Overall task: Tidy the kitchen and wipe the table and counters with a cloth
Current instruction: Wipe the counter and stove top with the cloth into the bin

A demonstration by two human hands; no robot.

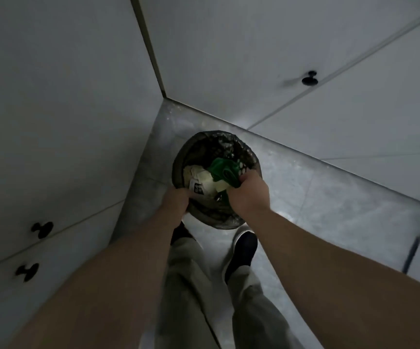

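I looked straight down into the corner, and there was the bin (176, 167), round and dark, standing on the grey floor (317, 197) right where the two runs of white cabinet doors (65, 109) met. A crinkled dark liner (229, 144) was folded over its rim. Both arms reached down to it.

The right hand (250, 192) was at the right side of the rim, fingers curled tight round a green wad (222, 170). That was a firm grip, no doubt. The wad sat at the top of the bin's contents, over the opening; whether it was cloth or plastic I couldn't make out in that dim light.

The left hand (176, 200) was at the near-left rim, fingers bent inward. Were they pinching the liner or the rubbish? I couldn't tell.

Inside the bin, pale crumpled scraps (203, 178) lay just beside the green wad, and a white label (197, 188) with dark print was close to the left fingers.

Below the bin I saw light trousers (191, 285) and dark shoes (241, 250). Round black knobs (309, 78) showed on the cabinet doors, one on the right run and two on the left.
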